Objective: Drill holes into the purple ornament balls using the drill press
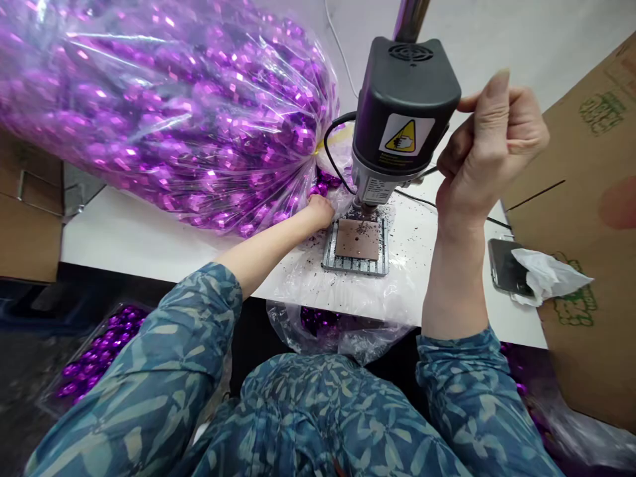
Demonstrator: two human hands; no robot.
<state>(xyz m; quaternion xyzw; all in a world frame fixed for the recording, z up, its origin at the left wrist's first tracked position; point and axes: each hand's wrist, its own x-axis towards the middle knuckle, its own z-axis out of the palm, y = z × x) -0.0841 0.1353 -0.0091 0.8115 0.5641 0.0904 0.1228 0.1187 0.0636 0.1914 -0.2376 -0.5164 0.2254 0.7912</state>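
A small black bench drill press [407,99] with a yellow hand-warning sticker stands before me. My right hand [489,136] is raised at its right side, fingers curled and thumb up, closed around the feed lever, most of which is hidden. Under the chuck, a brown square plate [358,239] with a small hole lies on the grey slotted base [355,266]. My left hand [320,211] is left of the base, curled beside shiny purple beads [325,180]; its fingertips are hidden, so I cannot see what they hold.
A large clear bag [199,126] of purple faceted balls, tied with yellow, fills the left. Dark shavings litter the white table [134,222]. A phone [509,265] with crumpled tissue [546,273] lies right, beside a cardboard box [591,199]. Clear plastic [368,338] hangs at the front edge.
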